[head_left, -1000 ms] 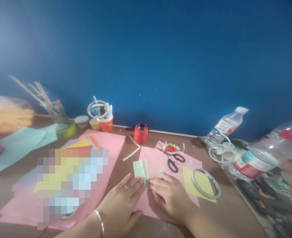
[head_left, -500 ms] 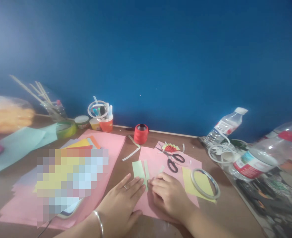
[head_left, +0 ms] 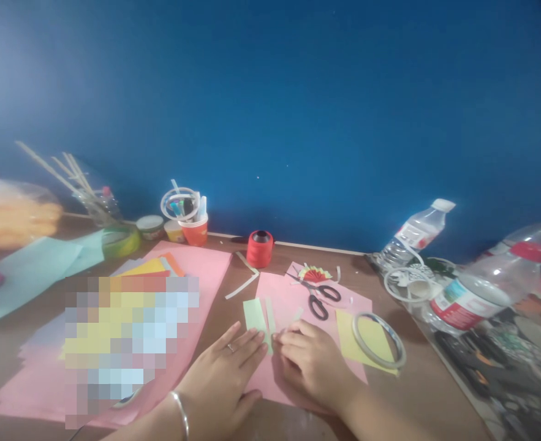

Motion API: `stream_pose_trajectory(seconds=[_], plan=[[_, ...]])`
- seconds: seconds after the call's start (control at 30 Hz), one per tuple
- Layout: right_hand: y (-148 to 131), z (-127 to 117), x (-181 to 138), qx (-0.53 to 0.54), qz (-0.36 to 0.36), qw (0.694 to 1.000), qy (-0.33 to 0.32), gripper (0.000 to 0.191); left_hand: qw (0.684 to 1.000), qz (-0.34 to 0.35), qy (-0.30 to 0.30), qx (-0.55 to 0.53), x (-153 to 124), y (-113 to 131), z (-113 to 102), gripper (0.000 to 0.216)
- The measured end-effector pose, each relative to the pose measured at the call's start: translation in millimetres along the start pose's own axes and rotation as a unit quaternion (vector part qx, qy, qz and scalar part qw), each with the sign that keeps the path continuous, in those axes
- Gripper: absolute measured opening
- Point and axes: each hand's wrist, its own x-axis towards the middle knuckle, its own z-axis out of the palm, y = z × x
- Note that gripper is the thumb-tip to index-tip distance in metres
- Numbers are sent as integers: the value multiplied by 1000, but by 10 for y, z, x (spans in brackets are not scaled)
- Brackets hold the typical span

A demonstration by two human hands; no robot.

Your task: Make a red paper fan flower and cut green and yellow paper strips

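Observation:
My left hand [head_left: 226,373] lies flat with fingers stretched out, its fingertips on the lower part of a pale green paper piece [head_left: 254,312]. Just right of that piece is a narrow pale strip [head_left: 271,312]. My right hand [head_left: 311,361] is closed, its fingers curled and pinched at the strip's lower end; what they hold is hidden. Another short pale strip [head_left: 298,314] shows behind its knuckles. Under both hands lies a pink sheet [head_left: 270,384]. Black-handled scissors [head_left: 317,295] rest beyond my right hand, close to a small red and yellow pleated paper fan [head_left: 315,274].
A tape roll [head_left: 379,340] lies on yellow paper [head_left: 345,327] at right. Behind stand a red thread spool [head_left: 260,250] and a red cup of pens [head_left: 193,233]. Plastic bottles [head_left: 470,297] crowd the right. Stacked pink paper [head_left: 210,263] is at left, partly blurred out.
The whole view has shifted very slightly. Both hands keep the same pose on the paper.

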Motion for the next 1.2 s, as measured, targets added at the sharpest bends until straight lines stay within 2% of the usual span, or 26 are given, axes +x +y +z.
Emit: stream_pose_trajectory(seconds=[0.27, 0.37, 0.5, 0.6, 0.67, 0.73, 0.83, 0.93, 1.2], plan=[[3, 12, 3, -2, -2, 1000, 1, 16, 1000, 10, 24, 4, -14, -20, -44, 48], [-2, 6, -9, 0, 2, 1000, -4, 17, 999, 10, 51, 15, -6, -32, -59, 42], [-12, -41, -37, -5, -11, 1000, 16, 29, 995, 2, 96, 23, 10, -69, -80, 36], [-13, -77, -52, -14, -13, 998, 57, 30, 997, 41, 58, 9, 35, -95, -112, 48], [-6, -84, -56, -20, 17, 997, 74, 28, 998, 61, 7, -7, 58, -102, -123, 59], [7, -73, -58, -26, 57, 995, 74, 27, 999, 47, -22, -12, 81, -96, -116, 65], [27, -48, -51, -17, 82, 996, 38, 25, 1000, 21, -21, 0, 101, -74, -88, 63], [49, -49, -36, 4, 78, 997, 3, 22, 999, 26, -25, 6, 108, -59, -80, 64], [100, -55, -35, 23, 72, 997, -14, 27, 999, 36, -26, 23, 121, -56, -93, 59]])
